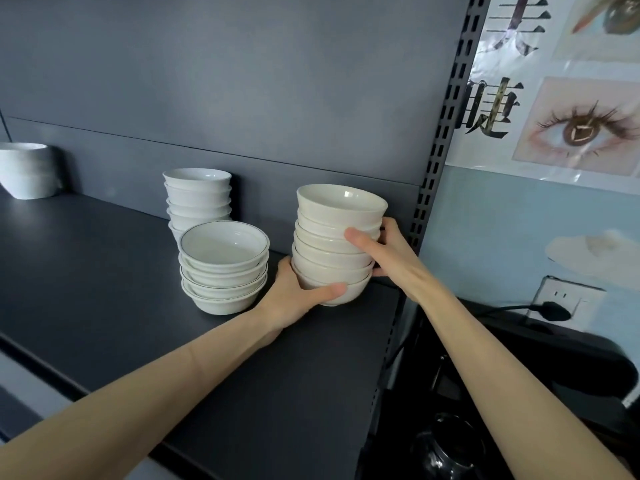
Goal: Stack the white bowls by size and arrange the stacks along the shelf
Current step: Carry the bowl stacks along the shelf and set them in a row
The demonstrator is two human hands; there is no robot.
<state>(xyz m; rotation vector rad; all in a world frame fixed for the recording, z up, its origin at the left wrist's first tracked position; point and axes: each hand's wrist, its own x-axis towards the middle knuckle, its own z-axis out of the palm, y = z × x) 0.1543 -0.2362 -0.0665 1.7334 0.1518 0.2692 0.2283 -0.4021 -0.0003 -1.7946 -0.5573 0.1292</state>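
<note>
Dark grey panelling [242, 81] backs a matt black shelf [104, 271], which ends at a slotted upright [440, 150]. Farthest left of that upright, at the picture's edge, stands a blurred stack of white bowls [26, 171]. Nearer the upright, a tall stack of narrow bowls [197, 195] sits against the panelling, and a stack of line-rimmed bowls [223, 268] sits just in front of it.

Just left of the upright is the cream stack [337, 237], held between both hands. The left hand [294, 296] grips its base, thumb across the lowest bowl and fingers hidden behind. The right hand [384, 251] grips the middle, thumb on the front and fingers curled round the far side. I cannot tell whether it rests on the shelf or hangs just clear.

Glazed ceramic stacked this high is likely heavy, slick and chippable, and the upper bowls could slide. One hand low and one at mid-height looks the safest hold.

Right of the upright are an eye poster [571, 116] and a wall socket [561, 299].
</note>
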